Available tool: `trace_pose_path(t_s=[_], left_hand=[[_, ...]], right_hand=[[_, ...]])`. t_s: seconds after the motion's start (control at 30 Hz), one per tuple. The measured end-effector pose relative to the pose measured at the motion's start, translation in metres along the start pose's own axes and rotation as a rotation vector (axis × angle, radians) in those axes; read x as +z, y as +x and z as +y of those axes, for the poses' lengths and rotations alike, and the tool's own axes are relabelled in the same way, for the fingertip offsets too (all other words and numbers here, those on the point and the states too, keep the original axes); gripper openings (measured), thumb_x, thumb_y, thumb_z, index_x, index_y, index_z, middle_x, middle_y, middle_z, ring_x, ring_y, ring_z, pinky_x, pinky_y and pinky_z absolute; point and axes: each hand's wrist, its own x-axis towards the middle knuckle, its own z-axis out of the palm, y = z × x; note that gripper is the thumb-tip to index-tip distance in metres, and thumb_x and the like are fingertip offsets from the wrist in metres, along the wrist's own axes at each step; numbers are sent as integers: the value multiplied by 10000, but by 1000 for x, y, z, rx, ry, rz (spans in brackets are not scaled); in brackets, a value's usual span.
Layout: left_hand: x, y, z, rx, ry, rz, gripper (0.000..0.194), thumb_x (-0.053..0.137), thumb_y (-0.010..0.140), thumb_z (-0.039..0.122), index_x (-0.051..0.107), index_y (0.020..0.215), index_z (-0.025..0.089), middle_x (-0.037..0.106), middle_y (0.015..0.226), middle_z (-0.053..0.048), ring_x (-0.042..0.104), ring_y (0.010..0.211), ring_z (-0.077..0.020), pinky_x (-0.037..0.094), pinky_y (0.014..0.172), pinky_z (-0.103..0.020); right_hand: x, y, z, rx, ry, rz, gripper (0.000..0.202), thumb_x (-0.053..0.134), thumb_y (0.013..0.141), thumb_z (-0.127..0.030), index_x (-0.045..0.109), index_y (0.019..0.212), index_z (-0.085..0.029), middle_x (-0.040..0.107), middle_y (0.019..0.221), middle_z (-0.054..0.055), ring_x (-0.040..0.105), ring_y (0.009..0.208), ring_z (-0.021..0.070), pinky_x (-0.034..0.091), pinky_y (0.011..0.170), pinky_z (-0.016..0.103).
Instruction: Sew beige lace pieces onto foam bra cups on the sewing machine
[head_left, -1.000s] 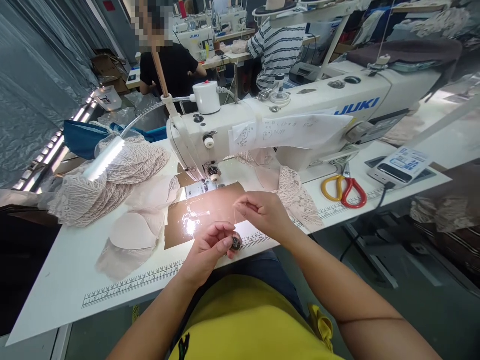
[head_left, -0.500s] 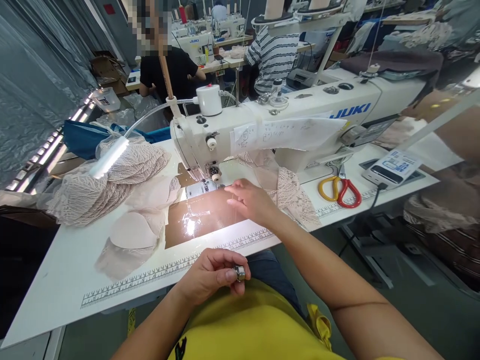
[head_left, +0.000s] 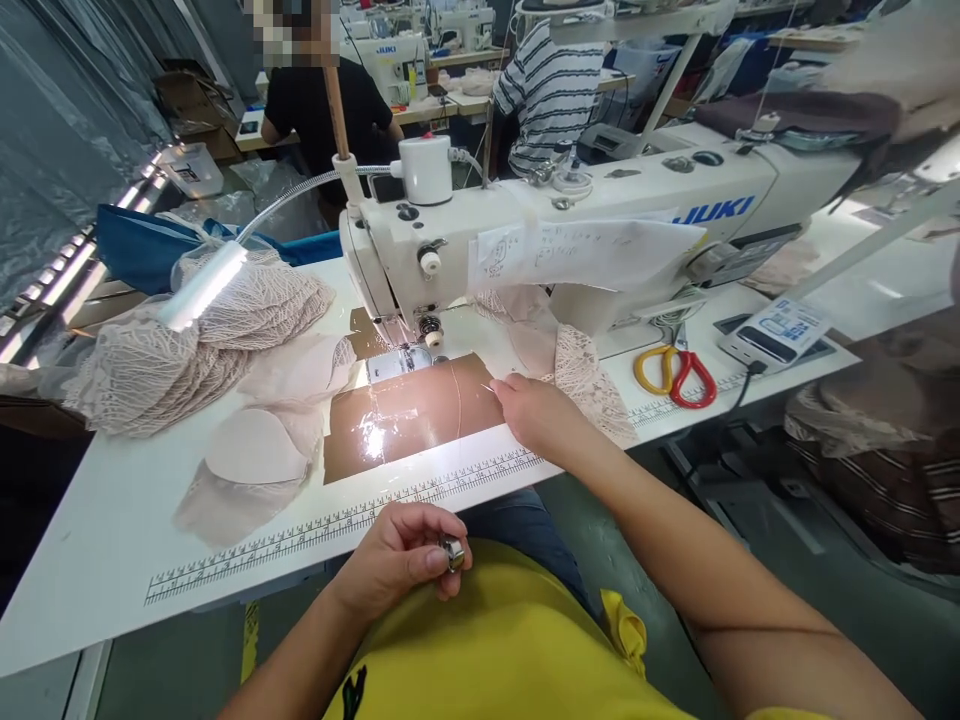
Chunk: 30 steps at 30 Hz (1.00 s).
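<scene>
My left hand (head_left: 405, 560) is closed at the table's front edge, above my lap. Its thumb and fingers grip a small shiny metal bobbin case (head_left: 452, 553). My right hand (head_left: 536, 415) is in a pinch over the right end of a brown glossy sheet (head_left: 405, 420). A thin pale tip pokes out from its fingertips, too small to name. Across the brown sheet lies a fine loose thread (head_left: 459, 400), left of those fingers. Just behind the sheet stands the sewing machine (head_left: 450, 240), its presser foot and needle area lit by a lamp (head_left: 206, 288).
Stacked beige lace pieces (head_left: 262, 305) and a moulded cup (head_left: 255, 447) lie on the left. More lace (head_left: 589, 385) is beside my right hand. Scissors (head_left: 675, 375) with yellow and red handles and a boxed device (head_left: 776, 335) lie farther right. Two people sit at machines beyond.
My right hand has moved right and toward me, and its spread fingers have closed into a pinch. The thread now shows on the brown sheet. My left hand still grips the bobbin case.
</scene>
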Motion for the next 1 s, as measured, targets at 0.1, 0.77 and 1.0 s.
trace_pose_path(t_s=[0.1,0.77,1.0], left_hand=[[-1,-5,1,-19,3,-23,200,783,732,246,742,911,167,706,760,-77,654,557,-123,517,521,-190],[9,-11,4,-94,-25,-109,223,792,721,242,750,923,158,714,807,-90,679,598,-139,551,557,-209],[3,-14,0,-23,6,-87,231,797,713,262,754,919,166,708,793,-87,649,600,-118,513,560,-189]], right_hand=[[-8,-12,-1,7,98,27,382,387,961,-167,502,1324,-136,677,1026,114,646,857,210,419,662,284],[19,-31,-53,-219,175,259,281,480,961,-264,624,1177,-156,714,892,64,620,770,161,409,618,266],[17,-2,-14,60,102,345,283,507,942,-274,659,1143,-145,709,913,95,621,837,220,452,698,306]])
